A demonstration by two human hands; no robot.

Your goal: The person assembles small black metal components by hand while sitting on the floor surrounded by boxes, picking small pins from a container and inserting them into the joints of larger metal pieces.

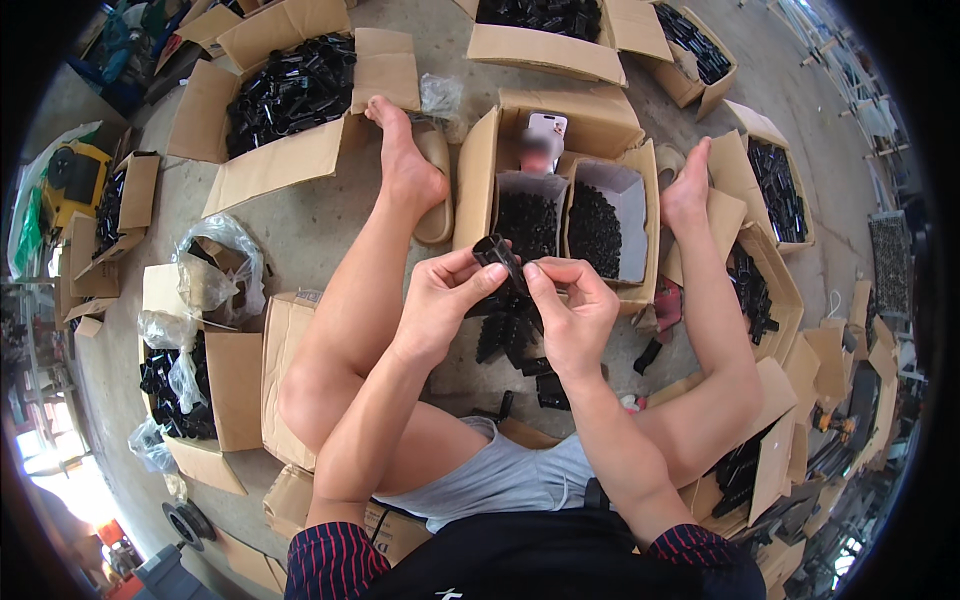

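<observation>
Head view: black tube, apparently unfinished; left hand, right hand pinching it; many small black pieces remaining, boxed.

Left hand and right hand close together, fingers curled, bare forearms angled inward.

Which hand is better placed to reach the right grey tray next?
Probably the right hand: it is nearer the right grey tray than the left hand, though both have fingers on the black tube.

One fisheye view looks down from the head, near the left hand and right hand.
</observation>
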